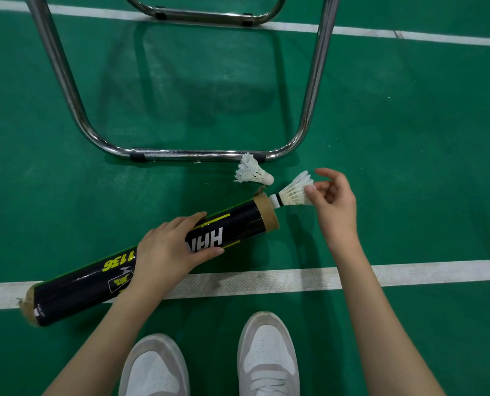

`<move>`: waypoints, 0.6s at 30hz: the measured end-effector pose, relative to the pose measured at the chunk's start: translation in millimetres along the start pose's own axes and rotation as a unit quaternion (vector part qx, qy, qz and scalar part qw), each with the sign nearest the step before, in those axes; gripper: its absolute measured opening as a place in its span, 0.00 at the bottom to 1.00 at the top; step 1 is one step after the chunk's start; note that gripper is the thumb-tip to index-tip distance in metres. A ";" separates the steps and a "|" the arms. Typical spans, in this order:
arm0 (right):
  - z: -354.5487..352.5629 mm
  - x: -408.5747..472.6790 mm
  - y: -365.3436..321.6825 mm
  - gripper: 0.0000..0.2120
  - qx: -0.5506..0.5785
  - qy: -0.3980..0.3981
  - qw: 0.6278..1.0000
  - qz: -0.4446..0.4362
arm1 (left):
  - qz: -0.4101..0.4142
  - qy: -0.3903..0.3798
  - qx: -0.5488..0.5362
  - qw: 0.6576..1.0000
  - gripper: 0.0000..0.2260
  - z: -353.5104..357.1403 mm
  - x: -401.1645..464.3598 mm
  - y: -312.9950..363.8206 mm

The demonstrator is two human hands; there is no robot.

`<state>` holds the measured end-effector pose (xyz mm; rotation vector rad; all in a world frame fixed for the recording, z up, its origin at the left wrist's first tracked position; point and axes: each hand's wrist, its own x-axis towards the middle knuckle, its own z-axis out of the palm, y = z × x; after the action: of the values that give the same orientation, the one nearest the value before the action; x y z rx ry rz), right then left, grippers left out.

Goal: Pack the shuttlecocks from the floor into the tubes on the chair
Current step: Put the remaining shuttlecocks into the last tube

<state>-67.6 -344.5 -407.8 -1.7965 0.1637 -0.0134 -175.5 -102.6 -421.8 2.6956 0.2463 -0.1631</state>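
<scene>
Under the left hand (168, 247) lies a long black cardboard shuttlecock tube (141, 261) with yellow lettering and brown paper ends, held tilted, its open mouth up and to the right. Fingers and thumb curl round the tube's middle. What is inside the tube cannot be seen.

At the tube's mouth: a white feather shuttlecock with a black band at its cork (292, 192), cork end just touching the brown rim, feathers pointing away toward the right hand (334, 201). Thumb and fingertips of that hand pinch the feather skirt; the remaining fingers are loosely curled above it.

Just beyond the tube's mouth, up and left of the right hand, a second white feather shuttlecock with frayed feathers (252, 173) lies on its side on the floor, apart from the held one. Its feathers reach the chrome tubular chair frame (198, 155), whose lower bar with black plastic feet runs across ahead of both hands. Only the legs of the chair show.

Below the forearms: a pair of white and grey sneakers (213, 364), toes pointing forward.

Surface: green textured sports-court floor (409, 138) with white painted lines; one line (295, 277) passes beneath the tube and both wrists. Small white feather bits are scattered near the frame.
</scene>
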 end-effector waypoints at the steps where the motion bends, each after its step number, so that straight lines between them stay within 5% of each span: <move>1: 0.6 -4.5 -3.6 0.13 0.011 -0.003 1.000 0.000 | 0.000 0.000 -0.001 1.000 0.38 0.1 0.1 0.1; 14: 37.7 -59.5 -1.8 0.09 0.080 -0.037 0.995 0.040 | 0.005 0.011 0.003 1.000 0.39 -1.5 -1.8 -2.9; 18: 39.0 -62.1 -1.0 0.14 0.084 -0.052 0.993 0.068 | 0.012 0.015 0.007 1.000 0.39 -0.2 -4.8 -5.3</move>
<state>-125.1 -299.1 -410.9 -1.6116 0.2038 0.1589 -181.2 -98.4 -423.1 2.7145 0.2238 -0.1181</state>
